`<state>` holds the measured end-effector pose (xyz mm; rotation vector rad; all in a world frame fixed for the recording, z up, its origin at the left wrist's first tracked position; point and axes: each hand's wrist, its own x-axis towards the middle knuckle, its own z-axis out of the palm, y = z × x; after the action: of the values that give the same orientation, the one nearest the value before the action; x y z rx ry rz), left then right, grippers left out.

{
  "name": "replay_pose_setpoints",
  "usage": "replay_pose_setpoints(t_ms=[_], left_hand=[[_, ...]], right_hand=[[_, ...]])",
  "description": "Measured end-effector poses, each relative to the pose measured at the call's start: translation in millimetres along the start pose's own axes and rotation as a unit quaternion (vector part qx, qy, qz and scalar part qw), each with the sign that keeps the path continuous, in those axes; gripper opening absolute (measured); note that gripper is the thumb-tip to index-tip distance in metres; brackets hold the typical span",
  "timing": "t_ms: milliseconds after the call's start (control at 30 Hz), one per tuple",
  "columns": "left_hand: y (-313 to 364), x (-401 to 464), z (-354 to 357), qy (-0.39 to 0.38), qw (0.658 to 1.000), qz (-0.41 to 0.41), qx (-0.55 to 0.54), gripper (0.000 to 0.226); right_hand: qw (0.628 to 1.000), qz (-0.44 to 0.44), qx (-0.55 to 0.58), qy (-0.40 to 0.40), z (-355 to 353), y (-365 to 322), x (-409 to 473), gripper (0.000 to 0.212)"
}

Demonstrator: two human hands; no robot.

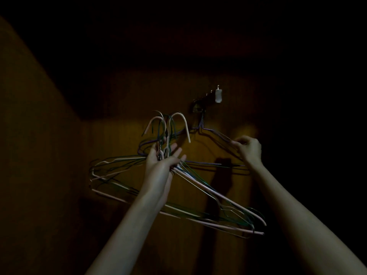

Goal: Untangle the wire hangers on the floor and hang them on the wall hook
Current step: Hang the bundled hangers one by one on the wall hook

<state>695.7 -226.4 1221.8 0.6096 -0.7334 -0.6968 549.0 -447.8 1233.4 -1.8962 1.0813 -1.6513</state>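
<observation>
My left hand (162,159) is raised palm up and holds a bundle of several wire hangers (198,187), pink, green and dark, by their necks; their hooks (178,120) stick up above my fingers. On the dim wall a hook rack (202,100) carries a few dark and purple hangers (214,135). My right hand (249,148) pinches the right shoulder wire of those hung hangers. The bundle hangs just left of and below the rack, its hooks apart from it.
The room is very dark. A brownish wall (119,139) fills the view, with a corner and a side wall at the left. A small white piece (218,96) sits at the rack's right end. My hands cast a shadow under the hung hangers.
</observation>
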Motion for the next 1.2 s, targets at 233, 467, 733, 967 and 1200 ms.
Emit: replay_pose_setpoints(t_ms=[233,467,733,967,1200], left_hand=[[2.6,-6.9,-3.6,-0.002,1.000,0.006,0.011,0.069],[1.6,-15.7,-6.2,0.012,1.000,0.003,0.028,0.075],[-6.4,-25.3,-8.0,0.034,0.999,0.006,0.029,0.073],[-9.2,-45.4,-9.6,0.040,0.998,0.021,0.032,0.053],[-4.3,-64.6,-13.4,0.042,0.999,0.013,0.029,0.046]], right_hand=[[0.998,0.037,-0.034,-0.029,6.2,16.1,2.1,0.013],[0.997,-0.004,-0.066,-0.048,2.0,7.1,-15.9,0.031],[0.991,-0.091,0.007,-0.103,-14.7,-45.5,-88.2,0.021],[0.957,-0.118,0.034,-0.263,-10.9,-90.4,-150.4,0.017],[0.947,-0.064,0.048,-0.310,0.8,-96.6,-180.2,0.015]])
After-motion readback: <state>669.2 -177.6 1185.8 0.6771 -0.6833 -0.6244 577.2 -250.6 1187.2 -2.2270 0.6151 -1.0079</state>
